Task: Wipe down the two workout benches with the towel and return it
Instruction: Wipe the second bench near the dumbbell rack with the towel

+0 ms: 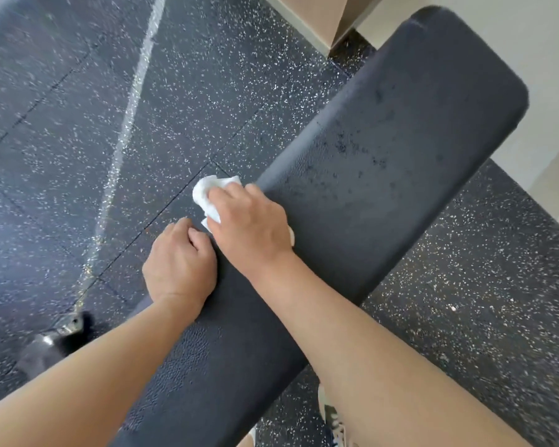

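A long black padded workout bench (pixel 384 150) runs diagonally from the lower left to the upper right. My right hand (pixel 250 221) presses a crumpled white towel (pixel 207 193) against the bench's left edge near its middle; most of the towel is hidden under the hand. My left hand (pixel 179 262) rests just below it on the same edge, fingers curled over the side of the pad. Dark specks dot the pad's far half. Only this one bench is in view.
Black rubber floor with white flecks (pixel 78 156) surrounds the bench, crossed by a pale line (pixel 133 91). A beige wall base and corner (pixel 320 24) stand beyond the bench's far end. A dark metal bench foot (pixel 55 340) sits at lower left. A shoe (pixel 333 417) shows below.
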